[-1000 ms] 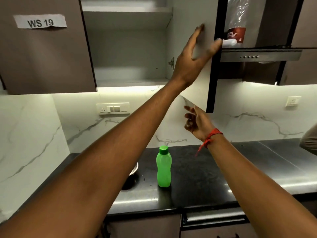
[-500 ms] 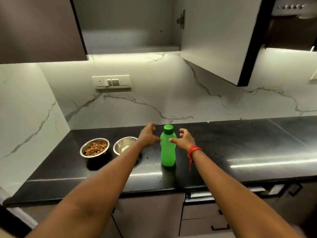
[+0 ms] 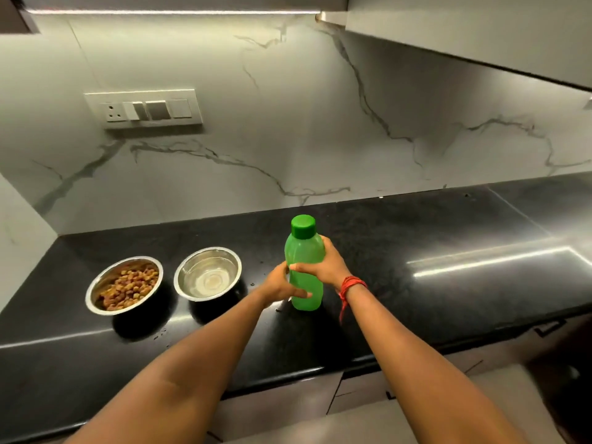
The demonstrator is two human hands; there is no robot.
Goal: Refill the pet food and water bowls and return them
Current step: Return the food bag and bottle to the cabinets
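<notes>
A green bottle point(image 3: 303, 251) with a green screw cap stands upright on the black counter point(image 3: 416, 238). My right hand point(image 3: 323, 267) is wrapped around its middle. My left hand point(image 3: 282, 285) touches its lower left side, fingers curled against it. Left of the bottle sits a steel bowl point(image 3: 207, 273) holding a little clear water. Further left, a second steel bowl point(image 3: 124, 285) is filled with brown kibble. Both bowls rest on the counter, apart from my hands.
An open cabinet door point(image 3: 480, 30) hangs overhead at the upper right. A switch panel point(image 3: 144, 109) is on the marble wall behind the bowls. Drawer fronts point(image 3: 368, 392) run below the counter's front edge.
My hands dropped from the cabinet door to the counter and closed on the green bottle. The view tilted down, bringing both bowls into sight.
</notes>
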